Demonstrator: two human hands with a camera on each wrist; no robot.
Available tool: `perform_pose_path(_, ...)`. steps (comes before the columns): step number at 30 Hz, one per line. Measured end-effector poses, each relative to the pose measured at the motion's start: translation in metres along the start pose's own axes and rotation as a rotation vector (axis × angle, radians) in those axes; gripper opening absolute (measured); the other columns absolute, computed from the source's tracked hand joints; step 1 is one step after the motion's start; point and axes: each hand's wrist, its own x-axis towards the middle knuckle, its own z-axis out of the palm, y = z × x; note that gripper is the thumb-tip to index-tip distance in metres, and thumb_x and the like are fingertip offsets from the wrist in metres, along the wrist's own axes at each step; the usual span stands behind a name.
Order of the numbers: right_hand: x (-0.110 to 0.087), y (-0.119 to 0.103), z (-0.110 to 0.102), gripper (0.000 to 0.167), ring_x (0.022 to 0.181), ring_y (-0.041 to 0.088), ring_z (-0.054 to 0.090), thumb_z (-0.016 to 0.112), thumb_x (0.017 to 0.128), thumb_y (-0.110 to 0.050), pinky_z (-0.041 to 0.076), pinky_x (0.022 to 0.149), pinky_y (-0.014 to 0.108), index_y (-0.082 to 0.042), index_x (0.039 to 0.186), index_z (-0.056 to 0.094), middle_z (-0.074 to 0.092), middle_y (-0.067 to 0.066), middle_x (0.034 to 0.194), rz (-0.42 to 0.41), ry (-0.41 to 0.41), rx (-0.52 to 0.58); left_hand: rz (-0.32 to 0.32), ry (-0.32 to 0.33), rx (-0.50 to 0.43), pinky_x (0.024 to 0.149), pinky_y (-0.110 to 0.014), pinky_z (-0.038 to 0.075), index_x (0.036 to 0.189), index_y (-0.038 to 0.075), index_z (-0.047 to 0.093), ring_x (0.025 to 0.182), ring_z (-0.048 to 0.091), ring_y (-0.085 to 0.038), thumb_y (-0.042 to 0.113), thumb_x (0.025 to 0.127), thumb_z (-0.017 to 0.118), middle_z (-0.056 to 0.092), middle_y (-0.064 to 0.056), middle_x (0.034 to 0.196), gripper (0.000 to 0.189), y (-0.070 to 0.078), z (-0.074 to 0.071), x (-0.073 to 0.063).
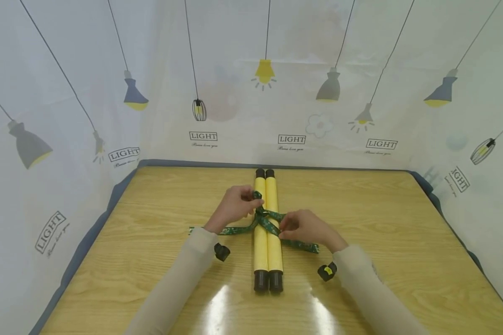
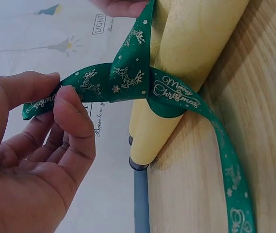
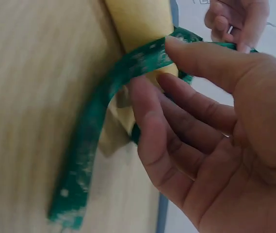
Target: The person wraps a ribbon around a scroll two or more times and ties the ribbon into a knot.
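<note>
Two yellow rolls point(image 1: 261, 246) with dark end caps lie side by side on the table. Around their middle goes a green ribbon point(image 2: 128, 82) printed with reindeer and "Merry Christmas", crossing on top. My left hand point(image 1: 236, 204) pinches a folded loop of it between thumb and fingers, raised off the rolls. On the other side, my right hand point(image 3: 210, 111) holds the ribbon, thumb above and index finger beneath it. One ribbon tail point(image 1: 236, 230) stretches out to the left; another tail point(image 1: 303, 246) lies to the right. The crossing itself is partly hidden by ribbon layers.
A small black object point(image 1: 222, 251) lies beside the left forearm. Near the right wrist is another black object point(image 1: 327, 271) with a yellow mark. The wooden table point(image 1: 151, 274) is bordered by a white curtain point(image 1: 243, 37) printed with lamps.
</note>
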Motion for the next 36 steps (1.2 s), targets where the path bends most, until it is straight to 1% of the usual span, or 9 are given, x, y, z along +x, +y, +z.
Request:
perform_pose_path(6, -0.004, 0.012, 0.004, 0.013, 0.083, 0.010, 0.067, 0.074, 0.095, -0.023, 0.057, 0.078, 0.030, -0.012, 0.102, 0.074, 0.075, 0.000, 0.097, -0.007, 0.026, 0.011, -0.024, 0.002, -0.018, 0.066, -0.047, 0.058, 0.085, 0.012, 0.063, 0.085, 0.067, -0.048, 0.027, 0.097, 0.073, 0.067, -0.006, 0.079, 0.021, -0.001, -0.001, 0.001)
perform_pose_path(9, -0.007, 0.019, 0.001, 0.010, 0.077, 0.011, 0.067, 0.073, 0.096, -0.025, 0.056, 0.075, 0.031, -0.016, 0.098, 0.075, 0.075, -0.002, 0.094, -0.005, 0.041, 0.020, -0.036, 0.000, -0.026, 0.070, -0.054, 0.058, 0.086, 0.012, 0.063, 0.085, 0.067, -0.048, 0.027, 0.097, 0.073, 0.066, -0.006, 0.078, 0.022, -0.002, -0.002, 0.001)
perform_pose_path(12, -0.012, 0.024, -0.004, 0.008, 0.071, 0.014, 0.065, 0.072, 0.097, -0.026, 0.056, 0.070, 0.032, -0.018, 0.097, 0.074, 0.074, -0.002, 0.093, 0.021, 0.038, 0.050, -0.045, 0.006, -0.021, 0.070, -0.054, 0.057, 0.086, 0.012, 0.063, 0.080, 0.067, -0.043, 0.028, 0.097, 0.073, 0.065, -0.005, 0.077, 0.022, -0.005, -0.003, 0.002)
perform_pose_path(16, -0.020, 0.031, -0.012, 0.008, 0.071, 0.014, 0.064, 0.071, 0.098, -0.026, 0.055, 0.067, 0.032, -0.019, 0.097, 0.074, 0.073, -0.001, 0.094, 0.042, 0.015, 0.069, -0.046, 0.015, -0.018, 0.070, -0.055, 0.057, 0.088, 0.012, 0.063, 0.072, 0.066, -0.034, 0.030, 0.098, 0.072, 0.065, -0.005, 0.077, 0.022, -0.008, -0.005, 0.003)
perform_pose_path(18, -0.025, 0.035, -0.016, 0.008, 0.071, 0.014, 0.063, 0.070, 0.098, -0.025, 0.055, 0.066, 0.032, -0.018, 0.097, 0.074, 0.073, 0.000, 0.093, 0.047, -0.005, 0.067, -0.045, 0.014, -0.020, 0.069, -0.054, 0.057, 0.088, 0.012, 0.064, 0.071, 0.066, -0.032, 0.030, 0.098, 0.072, 0.066, -0.006, 0.077, 0.022, -0.010, -0.006, 0.004)
perform_pose_path(21, -0.033, 0.040, -0.021, 0.008, 0.070, 0.015, 0.062, 0.070, 0.099, -0.025, 0.054, 0.066, 0.032, -0.018, 0.096, 0.074, 0.072, 0.000, 0.091, 0.050, -0.033, 0.051, -0.035, 0.011, -0.024, 0.068, -0.053, 0.056, 0.089, 0.011, 0.064, 0.069, 0.065, -0.031, 0.029, 0.098, 0.071, 0.066, -0.006, 0.077, 0.021, -0.011, -0.007, 0.004)
perform_pose_path(25, -0.044, 0.046, -0.029, 0.009, 0.074, 0.014, 0.060, 0.069, 0.099, -0.025, 0.052, 0.070, 0.032, -0.018, 0.096, 0.074, 0.072, -0.001, 0.091, 0.041, -0.061, 0.019, -0.017, 0.019, -0.021, 0.066, -0.054, 0.056, 0.091, 0.011, 0.066, 0.064, 0.063, -0.024, 0.027, 0.099, 0.071, 0.066, -0.006, 0.076, 0.019, -0.012, -0.008, 0.004)
perform_pose_path(28, -0.051, 0.050, -0.034, 0.010, 0.071, 0.013, 0.057, 0.068, 0.099, -0.025, 0.051, 0.069, 0.033, -0.017, 0.096, 0.074, 0.070, 0.000, 0.088, 0.044, -0.087, 0.011, -0.011, 0.025, -0.023, 0.066, -0.055, 0.056, 0.091, 0.012, 0.067, 0.061, 0.061, -0.018, 0.027, 0.099, 0.070, 0.066, -0.005, 0.075, 0.017, -0.013, -0.009, 0.005)
perform_pose_path(36, -0.066, 0.060, -0.043, 0.012, 0.059, 0.008, 0.051, 0.069, 0.099, -0.024, 0.050, 0.061, 0.029, -0.014, 0.096, 0.073, 0.066, 0.004, 0.079, 0.045, -0.136, 0.066, -0.007, 0.040, -0.024, 0.069, -0.057, 0.056, 0.092, 0.012, 0.068, 0.060, 0.061, -0.018, 0.026, 0.100, 0.069, 0.065, -0.005, 0.075, 0.017, -0.012, -0.012, 0.006)
